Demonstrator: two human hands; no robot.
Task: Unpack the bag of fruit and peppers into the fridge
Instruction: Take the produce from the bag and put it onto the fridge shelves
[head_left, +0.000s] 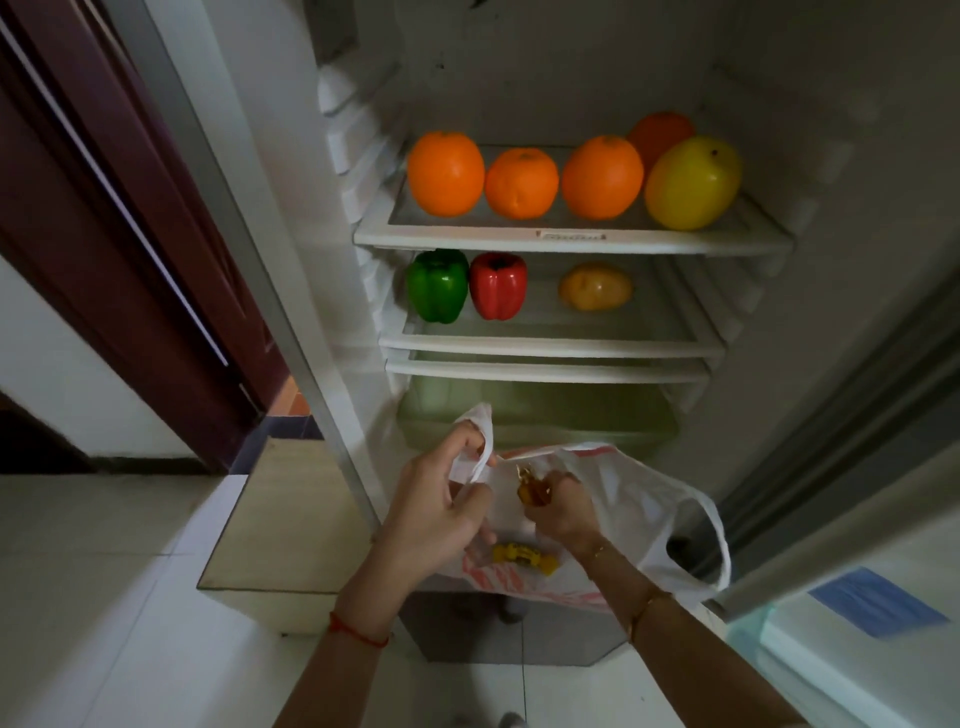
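A white plastic bag (639, 499) with red stripes hangs open in front of the fridge. My left hand (441, 509) grips its left handle. My right hand (558, 506) is inside the bag's mouth, curled round a small orange-brown item (532, 486) that I cannot identify. A yellow object (524, 555) shows through the bag's bottom. On the upper shelf (571, 240) sit several oranges (445, 173) and a yellow fruit (692, 183). The lower shelf (550, 345) holds a green pepper (438, 285), a red pepper (497, 286) and a yellow-orange fruit (595, 287).
A greenish crisper drawer (535, 415) lies under the shelves. The fridge door (857, 597) stands open at the right. A dark red door (119, 234) and a low tiled step (280, 519) are at the left. The floor is pale tile.
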